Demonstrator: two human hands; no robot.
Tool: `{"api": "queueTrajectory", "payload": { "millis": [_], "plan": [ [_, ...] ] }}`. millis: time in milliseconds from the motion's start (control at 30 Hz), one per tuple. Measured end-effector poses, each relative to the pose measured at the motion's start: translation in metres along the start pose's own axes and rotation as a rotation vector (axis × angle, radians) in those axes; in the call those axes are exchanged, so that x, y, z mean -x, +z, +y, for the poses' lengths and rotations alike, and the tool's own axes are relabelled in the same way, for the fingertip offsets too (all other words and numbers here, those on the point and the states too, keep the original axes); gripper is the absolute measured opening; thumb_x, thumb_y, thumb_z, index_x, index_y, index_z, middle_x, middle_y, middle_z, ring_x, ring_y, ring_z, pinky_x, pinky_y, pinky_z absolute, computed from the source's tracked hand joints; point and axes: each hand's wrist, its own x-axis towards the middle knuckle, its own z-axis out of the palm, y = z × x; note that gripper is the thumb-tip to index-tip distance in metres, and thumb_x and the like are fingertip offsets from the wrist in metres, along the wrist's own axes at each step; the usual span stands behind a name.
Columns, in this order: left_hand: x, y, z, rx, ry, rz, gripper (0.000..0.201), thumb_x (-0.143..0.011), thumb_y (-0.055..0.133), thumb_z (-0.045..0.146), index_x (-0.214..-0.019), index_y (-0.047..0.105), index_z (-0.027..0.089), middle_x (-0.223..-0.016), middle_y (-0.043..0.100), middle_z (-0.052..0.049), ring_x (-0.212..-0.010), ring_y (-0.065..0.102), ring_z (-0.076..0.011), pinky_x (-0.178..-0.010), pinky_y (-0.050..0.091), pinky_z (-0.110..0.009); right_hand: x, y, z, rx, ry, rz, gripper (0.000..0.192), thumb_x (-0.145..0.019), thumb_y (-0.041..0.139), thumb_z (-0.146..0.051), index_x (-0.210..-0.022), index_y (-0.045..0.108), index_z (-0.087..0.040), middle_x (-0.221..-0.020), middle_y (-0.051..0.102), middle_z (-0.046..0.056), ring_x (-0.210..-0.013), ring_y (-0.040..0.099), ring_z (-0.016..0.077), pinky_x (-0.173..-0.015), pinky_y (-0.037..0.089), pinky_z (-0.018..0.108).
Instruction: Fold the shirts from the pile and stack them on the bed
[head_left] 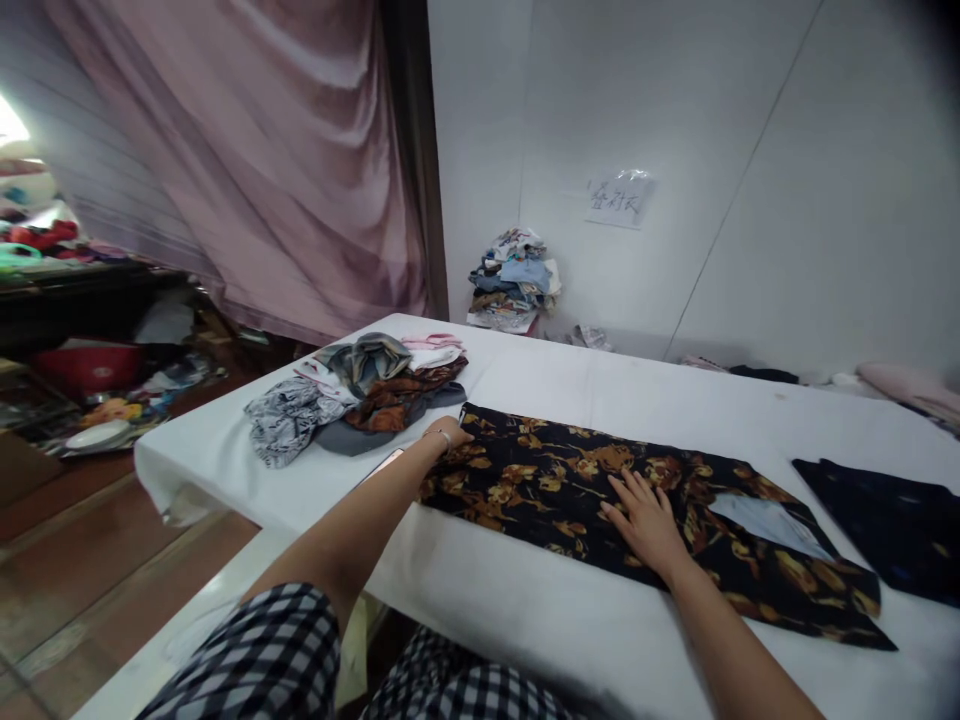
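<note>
A black shirt with a gold-brown floral print point(547, 480) lies long and flat across the white table. My left hand point(452, 432) is at the shirt's left end, fingers closed on the edge, partly hidden by the wrist. Over the shirt's middle, my right hand point(643, 522) rests palm down with its fingers spread. Toward the right end, an opening in the print shows a pale grey-blue patch point(769, 522).
A heap of crumpled clothes point(367, 390) sits on the white table point(525, 600) at the left. Dark folded cloth point(892, 520) lies at the right. Behind, a clothes stack point(517, 280) stands against the wall under a paper sign point(619, 198). A pink curtain point(300, 150) hangs at left.
</note>
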Motion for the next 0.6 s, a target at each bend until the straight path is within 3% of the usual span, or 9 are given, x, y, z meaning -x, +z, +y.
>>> {"api": "queueTrajectory", "payload": {
  "millis": [233,400,500,600],
  "plan": [
    [0.011,-0.005,0.009,-0.076,-0.023,-0.012,0.033,-0.088,0.059,0.038,-0.113,0.059,0.015,-0.115,0.062,-0.008,-0.102,0.061,-0.0208,-0.087,0.051,-0.041,0.000,-0.004,0.002,-0.083,-0.014,-0.032,0.053,-0.092,0.038,-0.048,-0.138,0.048,-0.023,-0.152,0.036,0.007,-0.142,0.026,0.0253,-0.114,0.017,0.051],
    [0.028,-0.022,0.022,-0.120,0.009,0.009,0.032,-0.088,0.059,0.035,-0.114,0.058,0.017,-0.116,0.060,-0.008,-0.102,0.060,-0.0204,-0.086,0.052,-0.041,0.001,-0.009,0.002,-0.165,-0.025,-0.041,0.054,-0.091,0.041,-0.045,-0.141,0.044,-0.023,-0.151,0.036,0.009,-0.142,0.026,0.0255,-0.114,0.018,0.051],
    [0.035,-0.040,0.042,-0.113,0.076,0.040,0.031,-0.088,0.059,0.034,-0.114,0.059,0.016,-0.116,0.060,-0.008,-0.102,0.060,-0.0205,-0.087,0.052,-0.041,0.002,-0.014,0.001,-0.193,-0.026,-0.048,0.055,-0.090,0.043,-0.043,-0.142,0.043,-0.023,-0.152,0.035,0.010,-0.143,0.024,0.0259,-0.114,0.017,0.051],
    [0.042,-0.055,0.078,-0.066,0.172,0.054,0.032,-0.086,0.061,0.034,-0.112,0.059,0.014,-0.116,0.061,-0.009,-0.103,0.060,-0.0214,-0.088,0.051,-0.042,0.003,-0.019,-0.001,-0.229,-0.025,-0.048,0.056,-0.090,0.046,-0.042,-0.142,0.042,-0.022,-0.152,0.033,0.011,-0.143,0.023,0.0266,-0.114,0.016,0.053]
  ]
}}
